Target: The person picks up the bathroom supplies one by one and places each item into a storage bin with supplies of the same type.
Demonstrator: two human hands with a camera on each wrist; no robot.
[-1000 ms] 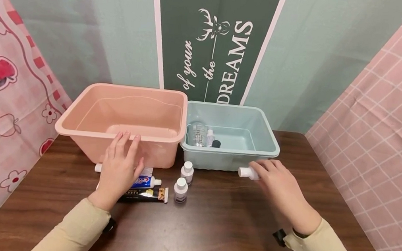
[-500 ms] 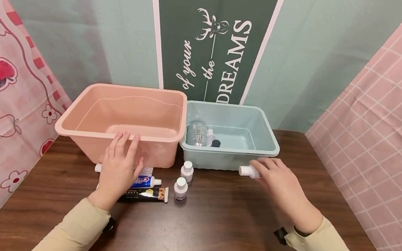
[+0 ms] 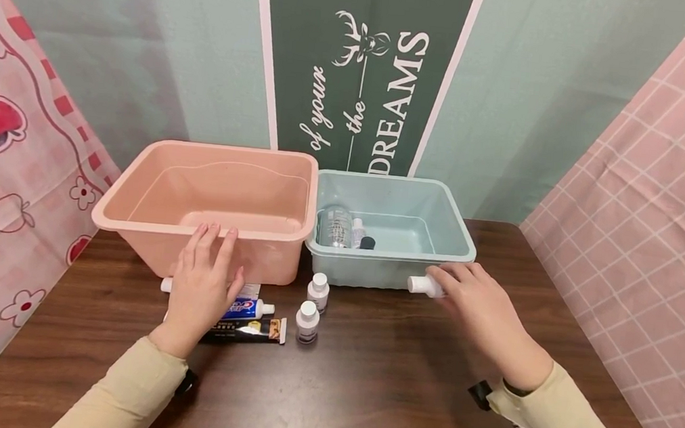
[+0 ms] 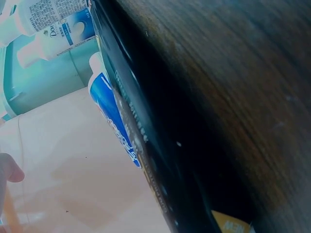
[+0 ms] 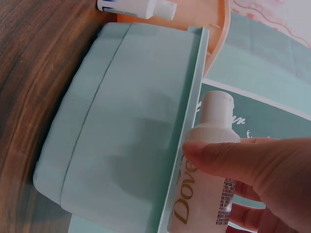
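Observation:
My right hand [image 3: 487, 308] grips a small white Dove bottle [image 5: 206, 187] at the front right rim of the blue bin [image 3: 394, 254], its cap pointing left in the head view. The right wrist view has the thumb on one side of the bottle and fingers behind. My left hand [image 3: 197, 293] rests with relaxed fingers at the front rim of the pink bin [image 3: 127, 225]. Close under that hand lie a blue toothpaste tube [image 3: 246, 309] and a black toothpaste tube [image 3: 247, 329]; the palm hides their left parts.
Two small white bottles, one behind [image 3: 318, 295] and one nearer [image 3: 307, 325], stand upright before the bins. Inside the blue bin lie a clear bottle [image 3: 336, 228], a small white bottle [image 3: 358, 233] and something with a black cap [image 3: 367, 243]. A white cap [image 3: 166, 285] shows left of my left hand.
My right hand has risen slightly toward the blue bin's rim with the Dove bottle. The left hand and the things on the table stay put.

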